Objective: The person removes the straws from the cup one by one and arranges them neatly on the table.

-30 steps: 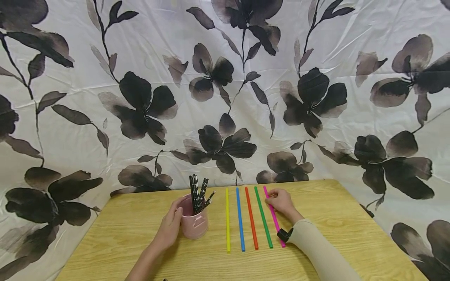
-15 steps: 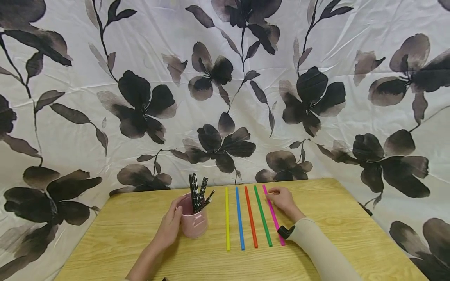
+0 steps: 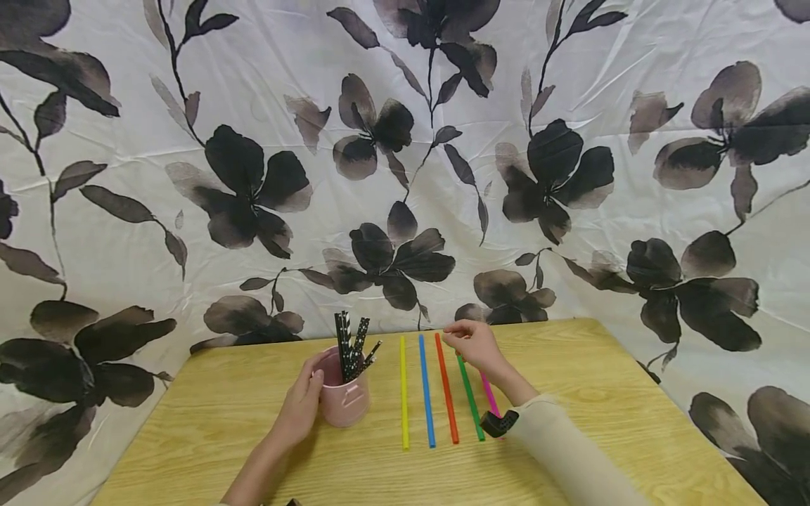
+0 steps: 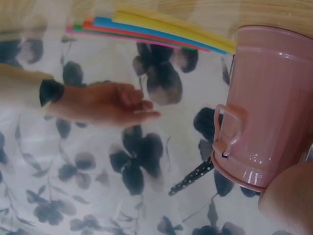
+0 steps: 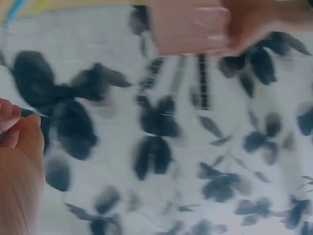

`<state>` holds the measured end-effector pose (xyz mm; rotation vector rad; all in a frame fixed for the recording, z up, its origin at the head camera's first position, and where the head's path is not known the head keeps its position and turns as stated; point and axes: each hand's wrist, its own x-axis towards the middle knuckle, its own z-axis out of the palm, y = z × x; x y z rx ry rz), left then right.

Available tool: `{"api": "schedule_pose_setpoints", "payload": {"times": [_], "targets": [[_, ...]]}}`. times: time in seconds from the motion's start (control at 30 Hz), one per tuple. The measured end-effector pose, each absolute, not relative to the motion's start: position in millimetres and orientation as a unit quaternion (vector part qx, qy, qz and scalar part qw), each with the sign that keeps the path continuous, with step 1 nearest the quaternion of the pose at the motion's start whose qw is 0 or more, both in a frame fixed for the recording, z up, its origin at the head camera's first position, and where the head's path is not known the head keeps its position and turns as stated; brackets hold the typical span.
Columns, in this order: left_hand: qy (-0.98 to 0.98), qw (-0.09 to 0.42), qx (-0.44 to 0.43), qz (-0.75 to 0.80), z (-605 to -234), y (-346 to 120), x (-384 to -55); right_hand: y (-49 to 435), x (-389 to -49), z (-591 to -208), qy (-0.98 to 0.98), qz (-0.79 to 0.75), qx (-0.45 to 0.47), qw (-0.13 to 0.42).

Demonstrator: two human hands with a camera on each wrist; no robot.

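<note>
My left hand (image 3: pixel 300 407) grips the near left side of a pink metal cup (image 3: pixel 344 409) with a small handle (image 4: pixel 232 131). Several black patterned straws (image 3: pixel 344 348) stand in the cup, one leaning out to the right. To its right lie a yellow straw (image 3: pixel 405 400), a blue straw (image 3: pixel 427 397), a red straw (image 3: pixel 447 397), a green straw (image 3: pixel 471 400) and a pink straw (image 3: pixel 490 395), in a row. My right hand (image 3: pixel 479 348) hovers above the far ends of the green and pink straws, fingers loosely bent and nothing in them. It covers parts of both.
The straws and cup are on a light wooden table (image 3: pixel 215 414). Behind the table's far edge hangs a white cloth (image 3: pixel 316 204) with dark flowers. A black band (image 3: pixel 500 423) sits on my right wrist, over the near end of the pink straw.
My right hand has left the pink straw's far end, rising and moving left over the green one. My left hand keeps its hold on the cup. The view has shifted slightly.
</note>
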<state>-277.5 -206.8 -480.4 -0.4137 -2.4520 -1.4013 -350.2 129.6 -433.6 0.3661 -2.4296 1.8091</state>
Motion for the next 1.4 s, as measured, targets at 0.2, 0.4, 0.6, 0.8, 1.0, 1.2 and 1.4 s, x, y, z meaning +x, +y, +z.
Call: {"api": "schedule_pose_setpoints", "payload": {"times": [0.2,0.4,0.6,0.8,1.0,1.2,1.4], "targets": [[-0.836,0.151,-0.147,-0.507,-463.5,-198.6,-261.4,95.9,-321.9,-415.2,-0.797,0.571,0.196,0.026],[-0.831,0.152,-0.146,-0.515,-456.0,-194.9,-258.8,66.8,-296.0,-397.8,-0.794,0.562,0.233,-0.001],[-0.828,0.149,-0.147,-0.52,-464.0,-199.8,-269.2,41.1,-305.2,-423.3,-0.781,0.577,0.237,-0.012],[-0.832,0.155,-0.143,-0.513,-480.5,-205.6,-277.3,20.9,-307.1,-442.0,-0.768,0.587,0.255,-0.005],[-0.825,0.166,-0.147,-0.52,-485.5,-204.7,-278.1,10.2,-303.0,-444.0,-0.768,0.588,0.253,0.015],[-0.827,0.157,-0.141,-0.521,-485.4,-205.3,-277.3,7.0,-289.4,-429.3,-0.768,0.589,0.248,0.039],[-0.827,0.148,-0.141,-0.523,-463.1,-198.1,-264.6,12.3,-276.6,-406.1,-0.737,0.625,0.256,0.032]]}}
